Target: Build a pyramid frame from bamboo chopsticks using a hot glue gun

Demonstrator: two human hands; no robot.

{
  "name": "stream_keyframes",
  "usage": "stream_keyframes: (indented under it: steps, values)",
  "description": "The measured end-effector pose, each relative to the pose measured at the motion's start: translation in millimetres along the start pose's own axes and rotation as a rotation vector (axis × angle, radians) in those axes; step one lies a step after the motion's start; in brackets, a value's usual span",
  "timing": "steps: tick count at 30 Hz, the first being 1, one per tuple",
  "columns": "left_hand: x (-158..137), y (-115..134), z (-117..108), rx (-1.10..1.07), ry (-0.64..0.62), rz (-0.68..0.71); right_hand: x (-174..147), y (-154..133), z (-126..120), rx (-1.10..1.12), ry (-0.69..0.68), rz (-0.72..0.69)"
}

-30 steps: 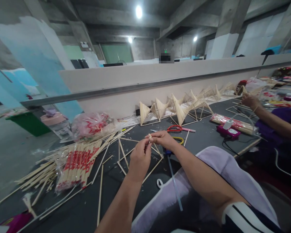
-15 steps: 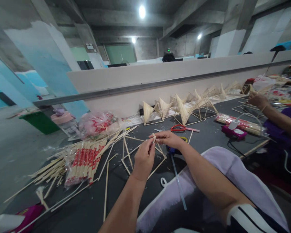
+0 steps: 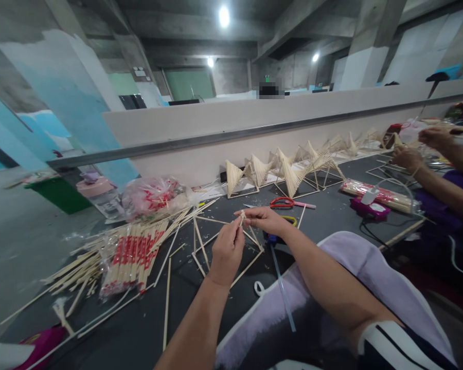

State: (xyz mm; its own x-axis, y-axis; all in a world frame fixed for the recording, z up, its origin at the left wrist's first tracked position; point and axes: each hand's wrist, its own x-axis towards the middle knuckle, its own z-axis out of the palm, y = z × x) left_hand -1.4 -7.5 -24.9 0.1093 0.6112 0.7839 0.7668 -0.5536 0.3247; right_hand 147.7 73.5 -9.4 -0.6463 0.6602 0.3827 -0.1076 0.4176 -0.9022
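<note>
A frame of thin wooden sticks (image 3: 247,266) stands on the dark table, its bars joined at the corners. My left hand (image 3: 228,249) is closed at its upper joint, thumb and fingers pinched together. From the other side my right hand (image 3: 265,220) pinches the same pale joint; the fingers hide most of it. Just behind my right hand lie red-handled scissors (image 3: 281,202) and a pink pen-like stick (image 3: 304,205). Close by my right wrist is a blue tool (image 3: 273,239), partly covered, with a clear glue stick (image 3: 283,293) trailing from it.
Left of the frame lie loose sticks (image 3: 71,264) and bagged sticks with red labels (image 3: 125,257). Finished twisted stick models (image 3: 289,177) line the partition (image 3: 177,167). A magenta box with a plug (image 3: 370,209) sits to the right, near a co-worker's hands (image 3: 409,156).
My hands keep their pinch on the joint, with only slight finger movement. The view shifts a little. At the right, a co-worker's second hand has come into sight.
</note>
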Motion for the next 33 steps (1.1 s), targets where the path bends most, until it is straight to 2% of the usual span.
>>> stream_keyframes:
  steps: [13,23,33]
  values:
    - [3.0,1.7,-1.4,0.004,0.025,-0.01,-0.3,5.8,0.5,0.117,-0.044,0.042]
    - [3.6,0.0,-1.5,0.021,0.031,-0.028,-0.7,8.1,1.2,0.045,-0.038,-0.023]
    - [4.7,0.8,-4.3,-0.009,0.043,-0.085,-0.3,6.5,4.5,0.049,-0.027,0.007]
